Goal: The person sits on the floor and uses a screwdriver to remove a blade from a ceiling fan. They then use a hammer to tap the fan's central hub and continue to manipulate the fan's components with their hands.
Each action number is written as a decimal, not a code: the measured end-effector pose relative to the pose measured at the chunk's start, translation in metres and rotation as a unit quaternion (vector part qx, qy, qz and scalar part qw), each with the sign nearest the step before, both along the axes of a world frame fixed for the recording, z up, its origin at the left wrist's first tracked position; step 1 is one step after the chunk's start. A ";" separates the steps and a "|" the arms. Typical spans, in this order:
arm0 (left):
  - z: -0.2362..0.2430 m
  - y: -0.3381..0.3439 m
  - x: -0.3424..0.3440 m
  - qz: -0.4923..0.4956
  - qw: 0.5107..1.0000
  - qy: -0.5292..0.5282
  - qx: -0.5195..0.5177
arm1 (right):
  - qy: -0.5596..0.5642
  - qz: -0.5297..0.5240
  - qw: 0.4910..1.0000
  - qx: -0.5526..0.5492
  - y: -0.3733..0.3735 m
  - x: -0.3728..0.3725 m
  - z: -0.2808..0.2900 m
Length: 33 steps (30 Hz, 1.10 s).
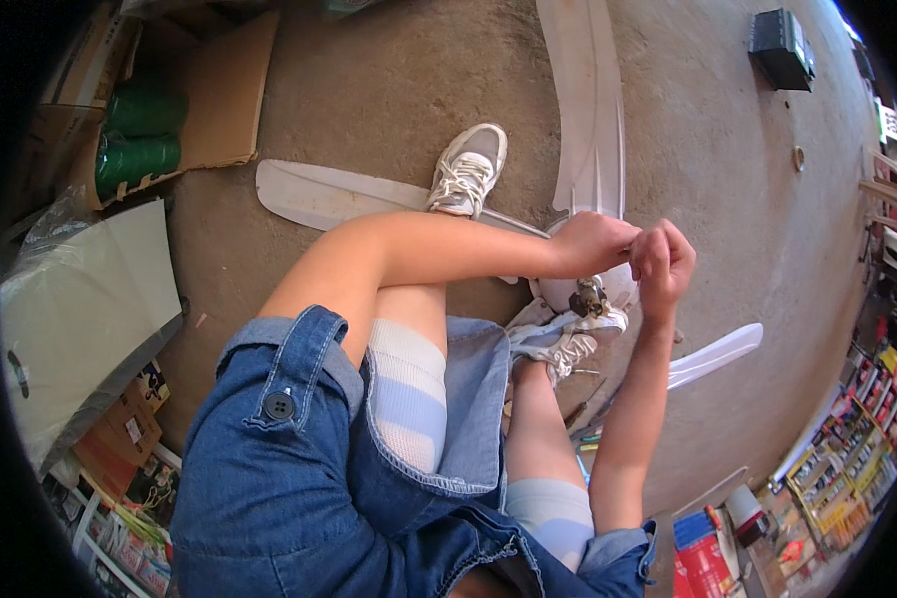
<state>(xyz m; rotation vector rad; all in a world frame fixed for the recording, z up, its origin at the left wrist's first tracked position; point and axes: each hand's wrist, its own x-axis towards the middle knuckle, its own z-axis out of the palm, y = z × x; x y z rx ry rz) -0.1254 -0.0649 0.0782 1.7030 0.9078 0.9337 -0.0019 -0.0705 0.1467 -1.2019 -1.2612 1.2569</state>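
White fan spreads three long, smudged blades.

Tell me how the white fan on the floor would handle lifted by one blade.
The fan may swing or tip, since its blades spread wide from the hub. The blades look thin and could flex. The bulky hub probably carries most weight.

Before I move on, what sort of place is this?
Probably a hardware shop or repair workshop: a white fan sits on the floor, small goods crowd the right side, and an open cardboard box stands at left.
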 end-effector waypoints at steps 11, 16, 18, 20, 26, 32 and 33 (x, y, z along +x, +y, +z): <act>-0.013 0.001 0.001 0.033 0.999 0.014 0.031 | 0.095 -0.030 0.994 0.042 0.004 -0.017 -0.012; -0.019 -0.002 -0.002 -0.010 1.000 -0.025 -0.004 | -0.063 0.098 0.993 -0.037 0.005 -0.002 0.003; -0.021 -0.001 0.000 0.004 1.000 0.006 0.025 | -0.061 -0.093 0.993 0.034 -0.005 -0.028 -0.006; -0.019 0.002 0.001 0.019 1.000 0.005 0.018 | -0.073 -0.203 0.975 0.060 -0.010 -0.049 0.000; -0.018 0.000 0.000 0.000 1.000 -0.002 0.016 | 0.012 0.036 0.999 0.013 0.007 -0.021 0.004; -0.020 0.004 0.010 -0.035 0.997 -0.037 -0.049 | -0.062 -0.103 0.992 0.047 0.006 -0.025 0.005; -0.018 0.003 0.010 -0.011 0.999 -0.020 -0.037 | -0.079 -0.189 0.976 0.073 0.000 -0.038 0.002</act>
